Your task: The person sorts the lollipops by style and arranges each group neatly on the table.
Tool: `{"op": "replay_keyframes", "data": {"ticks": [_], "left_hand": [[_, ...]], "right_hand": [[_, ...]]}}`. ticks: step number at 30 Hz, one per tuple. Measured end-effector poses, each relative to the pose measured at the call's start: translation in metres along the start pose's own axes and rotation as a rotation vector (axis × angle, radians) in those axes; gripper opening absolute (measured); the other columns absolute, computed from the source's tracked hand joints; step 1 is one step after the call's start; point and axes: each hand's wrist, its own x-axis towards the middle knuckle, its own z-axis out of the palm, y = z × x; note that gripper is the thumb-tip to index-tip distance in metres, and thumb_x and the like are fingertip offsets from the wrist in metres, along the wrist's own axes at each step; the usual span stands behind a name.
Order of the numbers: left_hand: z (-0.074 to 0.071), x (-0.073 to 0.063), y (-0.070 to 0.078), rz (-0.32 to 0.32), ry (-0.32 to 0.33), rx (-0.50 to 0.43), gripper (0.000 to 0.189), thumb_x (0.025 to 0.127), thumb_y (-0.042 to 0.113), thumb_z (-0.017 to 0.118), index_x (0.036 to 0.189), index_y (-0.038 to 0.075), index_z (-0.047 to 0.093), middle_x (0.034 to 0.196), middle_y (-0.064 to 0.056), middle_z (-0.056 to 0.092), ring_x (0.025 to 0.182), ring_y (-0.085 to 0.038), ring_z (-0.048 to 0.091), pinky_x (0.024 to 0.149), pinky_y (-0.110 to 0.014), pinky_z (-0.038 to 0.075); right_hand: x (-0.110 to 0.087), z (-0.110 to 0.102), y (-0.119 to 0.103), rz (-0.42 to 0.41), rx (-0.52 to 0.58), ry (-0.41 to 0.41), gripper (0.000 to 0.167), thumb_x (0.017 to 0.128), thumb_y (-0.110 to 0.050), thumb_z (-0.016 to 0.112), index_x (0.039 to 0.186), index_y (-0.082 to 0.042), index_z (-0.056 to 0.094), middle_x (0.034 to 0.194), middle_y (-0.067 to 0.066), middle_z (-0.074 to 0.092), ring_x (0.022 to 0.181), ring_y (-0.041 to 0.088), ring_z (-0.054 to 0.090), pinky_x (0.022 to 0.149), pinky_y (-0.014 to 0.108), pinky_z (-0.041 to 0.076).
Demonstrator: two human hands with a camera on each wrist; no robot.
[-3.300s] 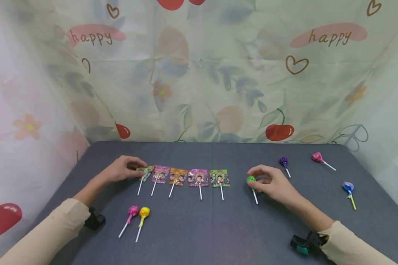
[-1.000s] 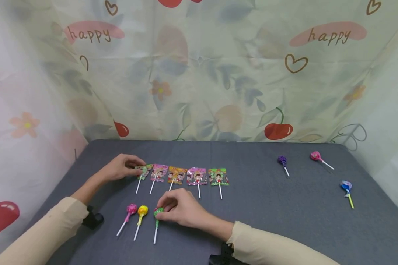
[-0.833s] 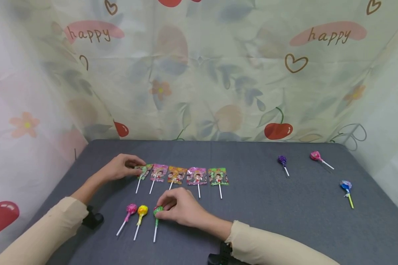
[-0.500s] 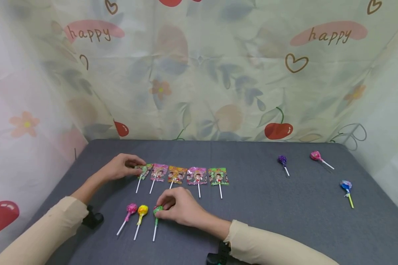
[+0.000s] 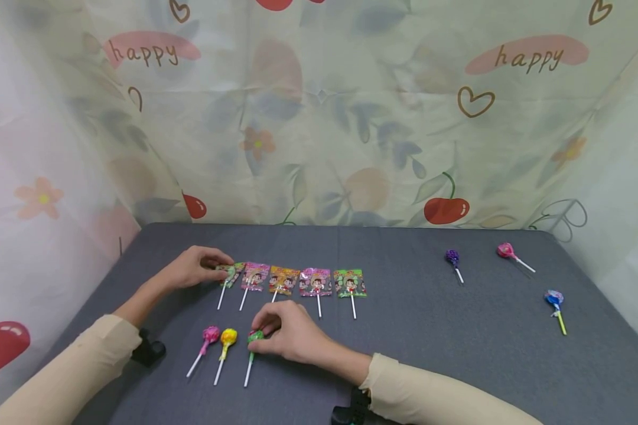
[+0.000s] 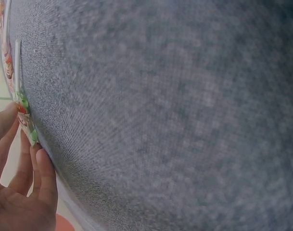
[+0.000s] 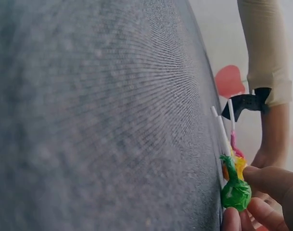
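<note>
Right hand [image 5: 289,336] lay low on the grey table [image 5: 414,348], fingers curled, thumb and fingertips pinching the head of a green round lollipop [image 5: 253,337]. The right wrist view confirmed the pinch on the green wrapper, with the white stick running along the cloth. The lollipop lay on the table, third in a short front row, just right of a yellow round lollipop [image 5: 227,337] and a pink round lollipop [image 5: 211,335]. All three sticks pointed toward the person.

Left hand [image 5: 194,268] rested farther back at the left end of a row of flat packaged lollipops. Its fingers were bent, with the tips on the leftmost green-wrapped flat lollipop [image 5: 231,274]. The left wrist view showed fingertips against that wrapper's edge; whether they truly pinched it or only pressed on it, I could not tell.

The row ran on rightward with a pink flat lollipop [image 5: 256,276], an orange flat lollipop [image 5: 283,280], another pink flat lollipop [image 5: 316,283] and a green flat lollipop [image 5: 349,282].

Well apart at the far right lay a purple lollipop [image 5: 452,257], a pink lollipop [image 5: 505,249] and a blue lollipop [image 5: 555,297]. A fruit-print curtain [image 5: 319,118] hung behind the table.
</note>
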Motion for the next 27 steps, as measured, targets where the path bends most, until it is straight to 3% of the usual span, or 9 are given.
{"op": "replay_keyframes", "data": {"ticks": [4,10,15,27], "left_hand": [[-0.001,0.0,0.0,0.005,-0.004,0.0,0.029,0.095,0.011,0.074,0.119,-0.004,0.071,0.113,-0.016,0.07,0.103,-0.031,0.066,0.082,-0.042,0.052],[-0.002,0.0,0.0,0.012,-0.008,0.002,0.029,0.095,0.011,0.074,0.119,-0.004,0.07,0.113,-0.016,0.07,0.103,-0.031,0.066,0.081,-0.039,0.052],[-0.003,-0.001,0.0,0.024,-0.012,0.003,0.029,0.095,0.01,0.074,0.12,-0.005,0.07,0.113,-0.016,0.07,0.102,-0.031,0.066,0.079,-0.036,0.052],[-0.002,-0.001,0.001,0.036,-0.021,-0.003,0.029,0.095,0.01,0.074,0.12,-0.005,0.07,0.114,-0.017,0.069,0.099,-0.029,0.065,0.079,-0.033,0.052]], "right_hand": [[-0.002,-0.003,0.0,0.009,0.036,0.004,0.022,0.076,-0.009,0.091,0.089,-0.008,0.074,0.08,-0.005,0.069,0.077,0.008,0.066,0.072,0.021,0.051],[-0.008,-0.015,-0.002,-0.026,0.133,-0.015,0.025,0.079,-0.007,0.088,0.096,0.001,0.072,0.088,0.007,0.07,0.081,0.016,0.066,0.073,0.026,0.054],[-0.015,-0.028,-0.001,-0.056,0.161,-0.037,0.024,0.082,-0.005,0.086,0.099,0.004,0.072,0.094,0.016,0.07,0.081,0.012,0.066,0.076,0.03,0.055],[-0.044,-0.086,0.012,-0.032,0.172,-0.021,0.022,0.088,-0.008,0.081,0.105,0.004,0.072,0.101,0.017,0.07,0.088,0.027,0.07,0.079,0.034,0.055]]}}
